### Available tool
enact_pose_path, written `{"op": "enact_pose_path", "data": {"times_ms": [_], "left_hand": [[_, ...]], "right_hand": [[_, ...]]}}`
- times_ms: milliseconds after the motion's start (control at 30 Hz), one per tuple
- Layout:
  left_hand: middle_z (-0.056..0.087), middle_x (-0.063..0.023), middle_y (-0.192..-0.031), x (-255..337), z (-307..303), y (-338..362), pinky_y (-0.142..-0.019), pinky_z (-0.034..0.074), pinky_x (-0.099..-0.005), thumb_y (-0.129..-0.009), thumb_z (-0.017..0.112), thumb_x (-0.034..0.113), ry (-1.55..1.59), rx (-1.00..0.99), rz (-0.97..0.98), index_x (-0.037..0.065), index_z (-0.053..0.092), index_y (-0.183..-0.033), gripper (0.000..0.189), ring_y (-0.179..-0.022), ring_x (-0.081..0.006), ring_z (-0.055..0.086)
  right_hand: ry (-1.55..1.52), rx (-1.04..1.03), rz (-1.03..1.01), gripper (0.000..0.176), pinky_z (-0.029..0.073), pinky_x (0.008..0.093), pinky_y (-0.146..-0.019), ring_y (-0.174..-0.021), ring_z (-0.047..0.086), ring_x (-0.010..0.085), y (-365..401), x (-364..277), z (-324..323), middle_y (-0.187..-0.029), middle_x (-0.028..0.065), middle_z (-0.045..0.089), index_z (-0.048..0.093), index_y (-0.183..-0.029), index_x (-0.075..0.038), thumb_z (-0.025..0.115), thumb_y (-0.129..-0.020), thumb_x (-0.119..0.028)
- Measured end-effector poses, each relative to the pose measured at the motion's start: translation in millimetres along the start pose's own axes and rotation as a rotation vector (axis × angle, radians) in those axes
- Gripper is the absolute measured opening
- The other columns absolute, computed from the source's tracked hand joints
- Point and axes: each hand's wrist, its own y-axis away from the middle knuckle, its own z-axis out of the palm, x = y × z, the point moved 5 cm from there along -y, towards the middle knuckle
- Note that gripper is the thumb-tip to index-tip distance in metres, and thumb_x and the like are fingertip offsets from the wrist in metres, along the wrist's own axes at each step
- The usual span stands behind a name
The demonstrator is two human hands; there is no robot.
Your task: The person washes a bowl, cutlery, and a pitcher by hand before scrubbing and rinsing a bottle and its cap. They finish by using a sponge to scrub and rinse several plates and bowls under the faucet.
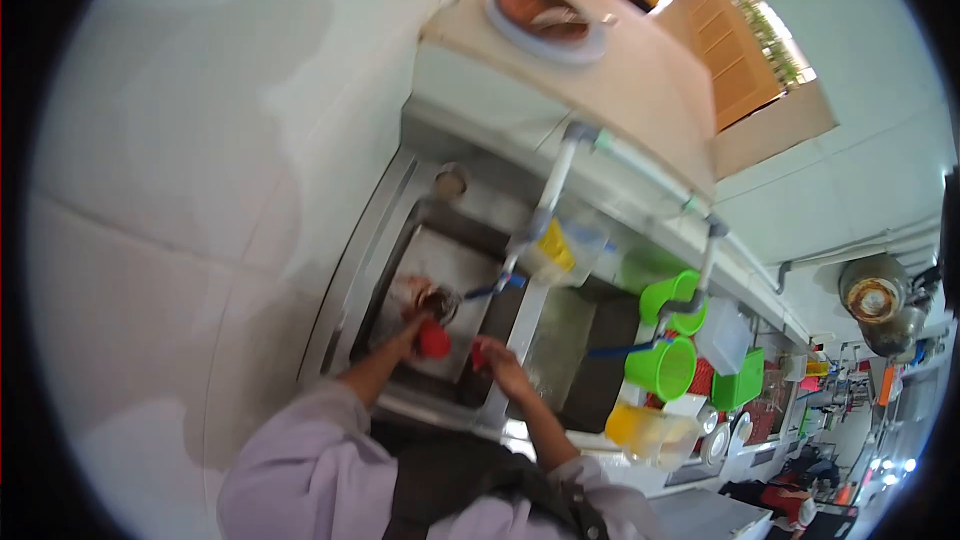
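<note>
Left hand (408,336) gripping a rounded red item (434,340), right hand (503,364) closed around a smaller red piece (478,354) beside it, both over the sink basin (432,258), presumably to catch drips, metal container (438,306) just beyond!

Two hands (408,336) (506,368), two taps (507,270) (684,306) — two green buckets (650,302) (648,372)
</note>
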Motion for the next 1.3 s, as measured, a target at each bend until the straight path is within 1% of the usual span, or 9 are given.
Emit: {"op": "enact_pose_path", "data": {"times_ms": [100,233,500,700,833,900,1133,1233,1300], "left_hand": [[0.065,-0.0067,-0.105,3,-9,-7,-0.079,0.056,-0.0424,-0.076,0.064,0.060,0.040,0.055,0.015,0.014,0.055,-0.116,0.062,-0.091,-0.0215,0.066],[0.065,-0.0058,-0.105,17,15,37,-0.078,0.056,-0.0404,-0.076,0.064,0.059,-0.029,0.112,-0.011,0.013,0.056,-0.115,0.060,-0.089,-0.0202,0.066],[0.065,-0.0048,-0.100,22,46,75,-0.076,0.056,-0.0382,-0.077,0.063,0.060,0.044,-0.100,-0.052,0.015,0.056,-0.117,0.061,-0.087,-0.0203,0.066],[0.063,-0.0070,-0.105,24,57,93,-0.076,0.056,-0.0376,-0.075,0.064,0.060,-0.009,-0.076,0.012,0.014,0.055,-0.119,0.064,-0.090,-0.0209,0.065],[0.062,-0.0076,-0.107,24,56,96,-0.074,0.055,-0.0373,-0.075,0.065,0.059,0.002,-0.032,-0.041,0.014,0.051,-0.123,0.068,-0.088,-0.0209,0.065],[0.062,-0.0077,-0.103,28,60,99,-0.071,0.055,-0.0369,-0.074,0.066,0.059,0.008,-0.099,-0.016,0.014,0.048,-0.124,0.070,-0.084,-0.0203,0.064],[0.061,-0.0057,-0.095,43,84,140,-0.070,0.054,-0.0366,-0.072,0.065,0.062,-0.121,-0.059,-0.008,0.013,0.049,-0.122,0.071,-0.080,-0.0192,0.063],[0.060,-0.0095,-0.108,43,85,139,-0.078,0.055,-0.0379,-0.079,0.059,0.059,-0.189,-0.104,-0.047,0.010,0.045,-0.129,0.071,-0.092,-0.0232,0.065],[0.062,-0.0071,-0.101,42,83,138,-0.074,0.054,-0.0390,-0.073,0.064,0.064,-0.254,-0.070,-0.059,0.012,0.048,-0.124,0.074,-0.083,-0.0201,0.064]], "right_hand": [[-0.016,-0.032,0.039,0.035,0.047,0.0243,-0.066,-0.077,0.060,0.0109,-5,17,-3,-0.097,0.0013,0.061,0.056,-0.123,-0.011,0.050,-0.098,-0.034],[-0.067,-0.014,0.042,0.030,0.046,0.0235,-0.062,-0.073,0.061,0.0121,-8,22,-8,-0.093,0.0014,0.064,0.057,-0.122,-0.011,0.051,-0.098,-0.027],[-0.079,0.005,0.062,0.030,0.046,0.0228,-0.062,-0.073,0.061,0.0115,-11,23,-9,-0.094,0.0013,0.064,0.057,-0.121,-0.009,0.052,-0.097,-0.027],[-0.048,0.009,0.073,0.031,0.045,0.0224,-0.063,-0.073,0.061,0.0107,-11,17,-4,-0.095,0.0011,0.064,0.056,-0.121,-0.008,0.052,-0.097,-0.028],[-0.039,0.017,0.065,0.031,0.045,0.0225,-0.063,-0.073,0.061,0.0101,-10,19,-7,-0.096,0.0009,0.064,0.056,-0.122,-0.008,0.052,-0.097,-0.028],[-0.038,0.022,0.070,0.031,0.045,0.0226,-0.063,-0.073,0.061,0.0103,-9,20,-8,-0.096,0.0010,0.065,0.056,-0.121,-0.008,0.052,-0.097,-0.027],[-0.025,0.021,0.073,0.029,0.045,0.0229,-0.062,-0.072,0.061,0.0109,-8,22,-9,-0.097,0.0012,0.065,0.056,-0.121,-0.009,0.052,-0.097,-0.024],[-0.025,0.022,0.072,0.028,0.045,0.0228,-0.062,-0.073,0.061,0.0108,-7,24,-10,-0.098,0.0012,0.065,0.056,-0.121,-0.009,0.052,-0.097,-0.024],[-0.026,0.023,0.070,0.028,0.045,0.0230,-0.063,-0.073,0.061,0.0108,-5,23,-10,-0.098,0.0013,0.065,0.056,-0.121,-0.009,0.052,-0.097,-0.024]]}}
